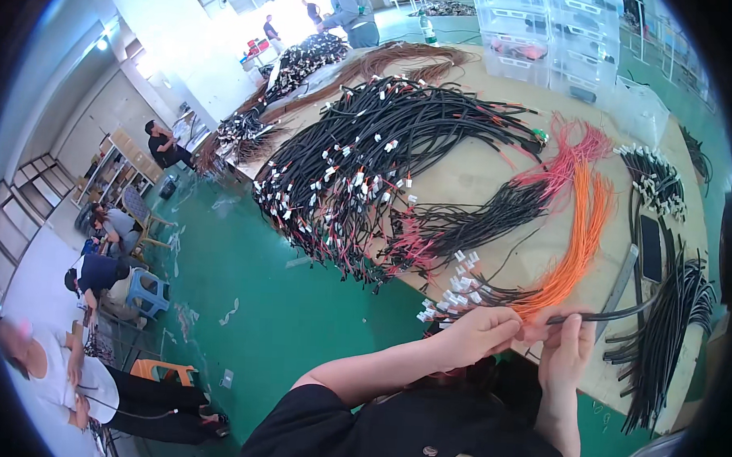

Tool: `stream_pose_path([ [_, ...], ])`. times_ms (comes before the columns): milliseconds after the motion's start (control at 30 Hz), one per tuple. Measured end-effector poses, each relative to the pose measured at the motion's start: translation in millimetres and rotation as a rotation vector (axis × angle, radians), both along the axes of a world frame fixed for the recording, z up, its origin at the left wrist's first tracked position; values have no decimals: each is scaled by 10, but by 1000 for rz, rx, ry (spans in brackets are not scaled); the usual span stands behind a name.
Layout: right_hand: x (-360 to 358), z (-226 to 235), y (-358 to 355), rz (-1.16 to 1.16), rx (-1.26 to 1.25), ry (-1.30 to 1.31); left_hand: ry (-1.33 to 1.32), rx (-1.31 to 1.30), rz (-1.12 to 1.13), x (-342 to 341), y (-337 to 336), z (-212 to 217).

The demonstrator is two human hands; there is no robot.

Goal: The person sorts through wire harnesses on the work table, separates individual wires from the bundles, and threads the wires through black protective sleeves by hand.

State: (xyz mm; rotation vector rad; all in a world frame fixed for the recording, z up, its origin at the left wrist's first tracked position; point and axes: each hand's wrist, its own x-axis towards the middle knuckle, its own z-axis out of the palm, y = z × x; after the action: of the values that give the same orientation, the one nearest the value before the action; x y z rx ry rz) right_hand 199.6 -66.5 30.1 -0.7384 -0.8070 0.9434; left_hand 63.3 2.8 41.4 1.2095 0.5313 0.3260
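Note:
My right hand (570, 342) pinches a black tube (617, 315) near its left end, and the tube runs off to the right over the table. Close beside it, my left hand (491, 331) is closed with thumb and fingertips together; whatever it pinches is too small and hidden to make out. Just beyond both hands lies a long bundle of orange wires (575, 256). White connectors (459, 292) on black leads lie at the table edge beyond my left hand. To the right of my right hand is a pile of cut black tubes (668, 344).
A metal ruler (619, 290) and a dark phone (651, 248) lie on the table (493, 269). Black cable harnesses (360, 160) heap up at the left, with pink wires (578, 143) beyond. Clear plastic drawers (514, 32) stand at the back. People sit at the left on the green floor (290, 322).

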Motion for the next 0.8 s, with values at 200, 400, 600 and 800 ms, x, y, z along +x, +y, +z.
stream_pose_path([
  [200,-71,144,-55,106,-61,98,-19,95,69,-66,-69,37],
  [400,-76,187,-144,105,-12,-22,0,290,90,-153,-167,51],
  [600,-168,204,-219,122,26,115,24,172,-50,-272,-220,180],
  [800,-348,253,-270,178,-53,213,-199,341,92,-342,-370,194],
])
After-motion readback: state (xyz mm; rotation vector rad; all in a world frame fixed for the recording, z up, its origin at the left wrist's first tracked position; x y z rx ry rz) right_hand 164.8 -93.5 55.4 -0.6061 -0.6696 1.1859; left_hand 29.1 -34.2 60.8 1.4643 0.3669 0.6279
